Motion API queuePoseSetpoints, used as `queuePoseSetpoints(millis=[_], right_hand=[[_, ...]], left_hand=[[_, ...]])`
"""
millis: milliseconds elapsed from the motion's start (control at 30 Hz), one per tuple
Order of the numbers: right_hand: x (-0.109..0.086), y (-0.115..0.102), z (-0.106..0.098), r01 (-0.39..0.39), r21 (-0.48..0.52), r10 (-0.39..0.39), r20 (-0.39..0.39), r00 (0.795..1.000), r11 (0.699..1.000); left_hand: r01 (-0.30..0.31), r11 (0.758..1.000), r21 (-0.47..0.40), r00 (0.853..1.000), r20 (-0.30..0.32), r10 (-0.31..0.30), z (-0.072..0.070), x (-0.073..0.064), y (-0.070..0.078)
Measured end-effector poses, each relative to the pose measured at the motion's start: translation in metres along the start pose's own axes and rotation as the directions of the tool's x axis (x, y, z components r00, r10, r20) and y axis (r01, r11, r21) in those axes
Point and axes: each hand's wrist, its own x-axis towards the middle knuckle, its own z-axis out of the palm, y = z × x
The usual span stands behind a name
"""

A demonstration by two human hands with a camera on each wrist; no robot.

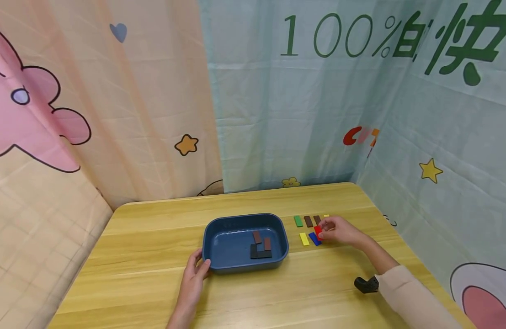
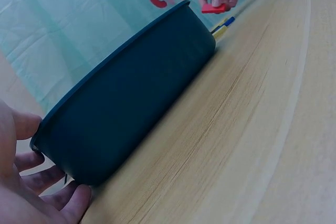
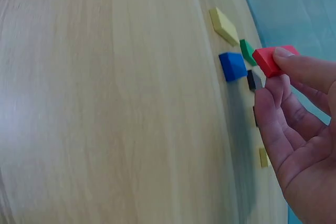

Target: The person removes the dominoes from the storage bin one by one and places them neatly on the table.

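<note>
A red rectangular block (image 1: 317, 233) is pinched between the thumb and fingers of my right hand (image 1: 338, 230), raised over the right of the table. Just below it lies a blue block (image 1: 314, 239), with a yellow block (image 1: 304, 239) to its left. Behind them a green block (image 1: 298, 221) and dark brown blocks (image 1: 308, 221) form a row; another yellow one is partly covered by the hand. My left hand (image 1: 192, 274) grips the near left corner of a dark blue tray (image 1: 224, 266), fingers and thumb against its wall (image 2: 121, 103). Inside the tray are brown blocks (image 1: 267, 244) and black blocks (image 1: 264, 254).
The wooden table (image 1: 146, 256) reaches back to hanging curtains (image 1: 277, 114) printed with cartoon shapes and writing. A black curved object (image 1: 365, 285) shows beside the right sleeve (image 1: 413, 292), near the right wrist.
</note>
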Motion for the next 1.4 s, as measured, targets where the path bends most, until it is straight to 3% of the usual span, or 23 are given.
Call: queuePoseSetpoints(millis=[300,500,633,1400], right_hand=[[-0.011,0.015,-0.006,-0.043,0.084,0.041,0.033,0.999,0.995],[-0.012,0.014,-0.005,-0.097,-0.010,0.097,-0.054,0.994,0.995],[-0.012,0.014,-0.005,-0.131,-0.009,0.131,-0.066,0.989,0.991],[-0.016,0.011,0.003,-0.162,-0.120,0.144,-0.142,0.979,0.980]], left_hand=[[0.010,1.000,0.000,1.000,0.007,-0.010,0.000,0.001,0.001],[0.020,1.000,0.008,1.000,0.008,-0.020,-0.003,0.003,0.000],[0.020,1.000,0.008,1.000,0.012,-0.020,-0.003,0.003,0.000],[0.015,1.000,0.001,0.999,0.032,-0.015,-0.003,0.001,-0.002]])
